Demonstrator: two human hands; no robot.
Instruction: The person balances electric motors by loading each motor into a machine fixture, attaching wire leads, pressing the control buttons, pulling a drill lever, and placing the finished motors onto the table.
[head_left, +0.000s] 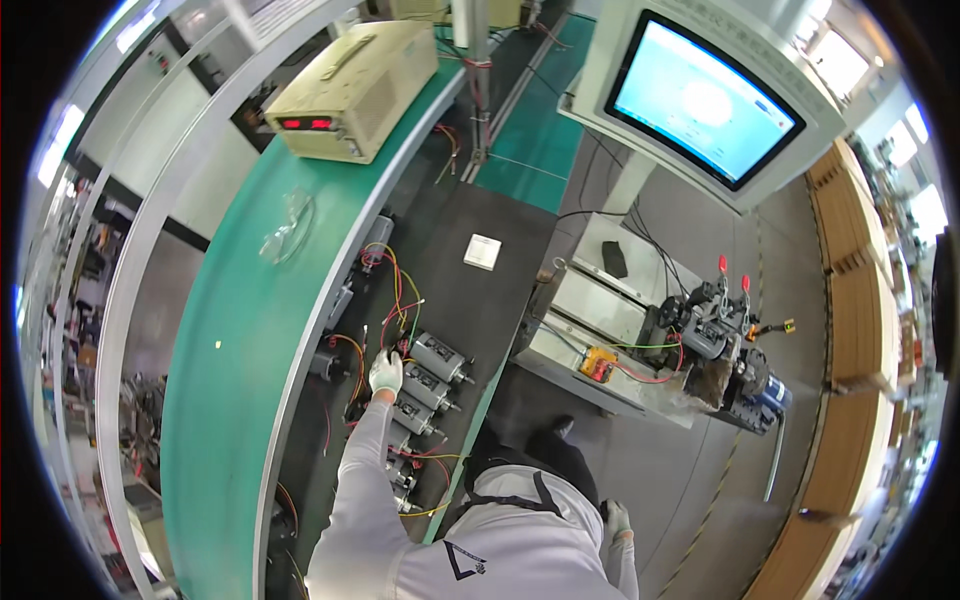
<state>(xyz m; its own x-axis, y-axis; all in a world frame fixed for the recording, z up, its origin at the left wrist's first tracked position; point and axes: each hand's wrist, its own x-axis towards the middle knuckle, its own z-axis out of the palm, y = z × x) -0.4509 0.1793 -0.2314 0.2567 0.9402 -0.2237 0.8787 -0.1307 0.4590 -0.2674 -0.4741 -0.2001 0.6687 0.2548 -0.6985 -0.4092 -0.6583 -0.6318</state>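
Observation:
My left hand [386, 373], in a white glove, reaches over a row of grey cylindrical motors [437, 357] lying side by side on the dark belt. Its fingers are bent at the wire end of the motors, close to a bundle of red, yellow and green wires [405, 318]. What lies between the fingertips is too small to make out. Down at my right side hangs my right hand [619, 519], also gloved, with curled fingers. A small dark thing shows at its edge, and I cannot tell what it is.
Left of the belt runs a green shelf [235, 345] with clear safety glasses [290, 228] and a beige power supply [352, 92]. A white square [482, 252] lies on the belt. To the right stand a monitor [703, 98] and a bench fixture clamping a motor [706, 338]. Cartons [862, 325] line the right.

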